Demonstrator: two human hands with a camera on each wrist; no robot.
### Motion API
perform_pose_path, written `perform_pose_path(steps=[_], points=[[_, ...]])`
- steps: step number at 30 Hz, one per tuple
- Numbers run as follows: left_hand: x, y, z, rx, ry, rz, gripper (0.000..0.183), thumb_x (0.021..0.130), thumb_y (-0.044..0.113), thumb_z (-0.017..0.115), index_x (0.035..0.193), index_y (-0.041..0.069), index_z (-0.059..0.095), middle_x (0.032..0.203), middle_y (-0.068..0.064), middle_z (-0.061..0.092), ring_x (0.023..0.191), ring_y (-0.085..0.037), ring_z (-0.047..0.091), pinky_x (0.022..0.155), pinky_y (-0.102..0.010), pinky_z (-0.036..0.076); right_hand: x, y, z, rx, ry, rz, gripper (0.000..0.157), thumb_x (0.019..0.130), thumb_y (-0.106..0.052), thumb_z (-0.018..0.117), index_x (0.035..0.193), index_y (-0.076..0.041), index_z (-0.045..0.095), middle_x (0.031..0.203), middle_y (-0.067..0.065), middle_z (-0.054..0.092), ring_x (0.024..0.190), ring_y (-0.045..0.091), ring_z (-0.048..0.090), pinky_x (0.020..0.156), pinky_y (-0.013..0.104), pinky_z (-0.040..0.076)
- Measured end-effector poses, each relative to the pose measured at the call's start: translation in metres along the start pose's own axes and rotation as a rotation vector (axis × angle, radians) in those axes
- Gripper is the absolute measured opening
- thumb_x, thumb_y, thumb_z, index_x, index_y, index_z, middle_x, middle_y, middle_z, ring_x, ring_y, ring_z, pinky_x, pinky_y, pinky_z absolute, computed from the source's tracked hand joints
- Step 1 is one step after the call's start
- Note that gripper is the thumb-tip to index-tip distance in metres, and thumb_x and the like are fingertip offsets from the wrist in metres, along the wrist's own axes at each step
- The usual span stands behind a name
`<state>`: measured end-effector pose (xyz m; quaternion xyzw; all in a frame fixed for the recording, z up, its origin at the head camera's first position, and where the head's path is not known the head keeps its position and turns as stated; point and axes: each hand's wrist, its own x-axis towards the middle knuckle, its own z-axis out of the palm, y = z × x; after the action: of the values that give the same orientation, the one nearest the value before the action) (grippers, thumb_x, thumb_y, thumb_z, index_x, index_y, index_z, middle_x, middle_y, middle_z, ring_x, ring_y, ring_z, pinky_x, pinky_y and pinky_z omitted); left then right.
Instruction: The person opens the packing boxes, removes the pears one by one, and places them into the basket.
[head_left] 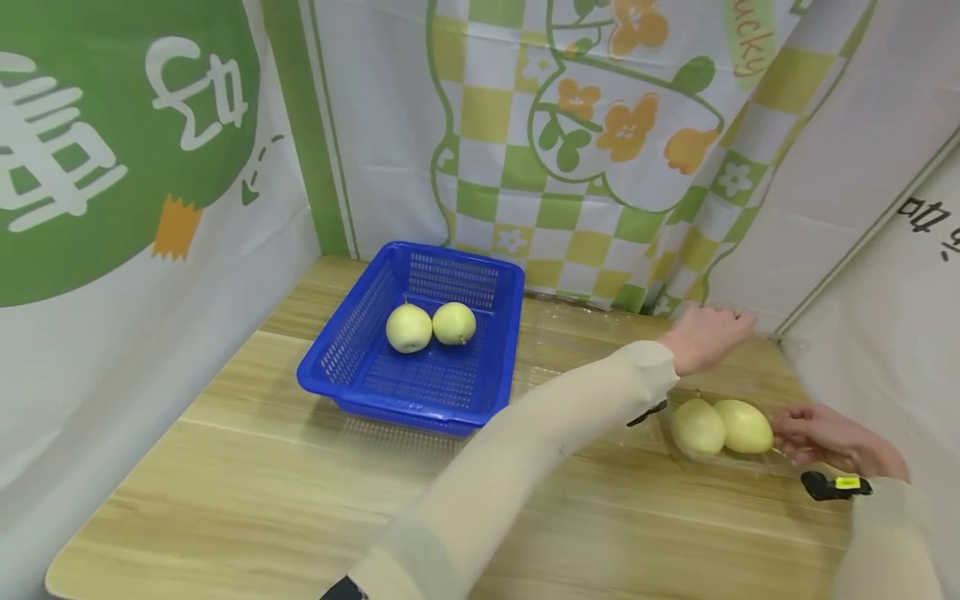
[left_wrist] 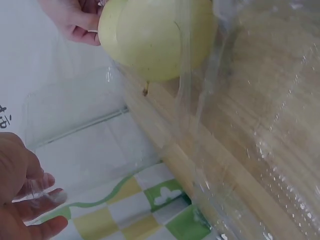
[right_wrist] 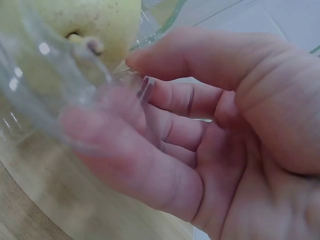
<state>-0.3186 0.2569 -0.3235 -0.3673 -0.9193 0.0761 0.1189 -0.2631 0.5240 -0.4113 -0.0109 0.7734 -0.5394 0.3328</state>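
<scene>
Your left hand [head_left: 707, 337] is raised behind the container, and in its wrist view the thumb and fingers pinch the edge of a clear lid [left_wrist: 75, 110] that stands up at a slant. Your right hand [head_left: 836, 442] is at the right end of the clear container [head_left: 738, 463], fingers curled about its rim, just beside the fruit. Inside the container two pale yellow pears sit side by side, touching: the left pear [head_left: 699, 428] has its stem up, and the right pear [head_left: 744, 426] points its stem toward your right hand. You have the container on the wooden desk [head_left: 225, 483]. Well to its left stands a blue basket [head_left: 401, 408] with two more pears [head_left: 409, 329] near its back. More clear plastic [head_left: 573, 321] lies on the desk between basket and left hand.
</scene>
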Motion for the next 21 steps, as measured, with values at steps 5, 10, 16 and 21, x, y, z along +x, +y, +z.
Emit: perform_pose_path(steps=[5,10,16,21], points=[[-0.007,-0.012,-0.002,0.031,-0.029,-0.019,0.04,0.1,0.025,0.035,0.139,0.032,0.032,0.13,0.01,0.051,0.111,-0.014,0.054,0.09,-0.032,0.044,-0.002,0.001,-0.001,0.032,-0.046,-0.019,0.022,0.1,-0.015,0.039,0.102,-0.007,0.059,0.087,0.001,0.065,0.072,0.009,0.063,0.066,0.033,0.057],[-0.012,-0.021,-0.002,0.027,-0.03,-0.031,0.043,0.099,0.025,0.037,0.141,0.032,0.031,0.131,0.008,0.051,0.11,-0.016,0.054,0.089,-0.032,0.045,-0.005,0.002,-0.002,0.075,-0.108,-0.029,0.025,0.1,-0.012,0.037,0.103,-0.007,0.061,0.089,0.001,0.066,0.075,0.01,0.064,0.068,0.033,0.057],[-0.014,-0.031,-0.003,0.008,-0.026,-0.032,0.037,0.099,0.026,0.038,0.135,0.031,0.037,0.124,0.007,0.055,0.105,-0.014,0.057,0.085,-0.032,0.047,-0.008,0.002,-0.002,0.125,-0.142,-0.034,0.027,0.1,-0.008,0.035,0.103,-0.005,0.062,0.09,0.004,0.068,0.077,0.013,0.066,0.071,0.036,0.056],[-0.017,-0.04,-0.005,-0.024,-0.041,-0.043,0.038,0.099,0.028,0.038,0.136,0.032,0.036,0.126,0.007,0.054,0.11,-0.016,0.055,0.09,-0.035,0.044,-0.009,0.002,-0.001,0.111,-0.136,-0.037,0.026,0.1,-0.009,0.037,0.101,-0.007,0.062,0.09,0.003,0.068,0.077,0.013,0.066,0.071,0.036,0.056]])
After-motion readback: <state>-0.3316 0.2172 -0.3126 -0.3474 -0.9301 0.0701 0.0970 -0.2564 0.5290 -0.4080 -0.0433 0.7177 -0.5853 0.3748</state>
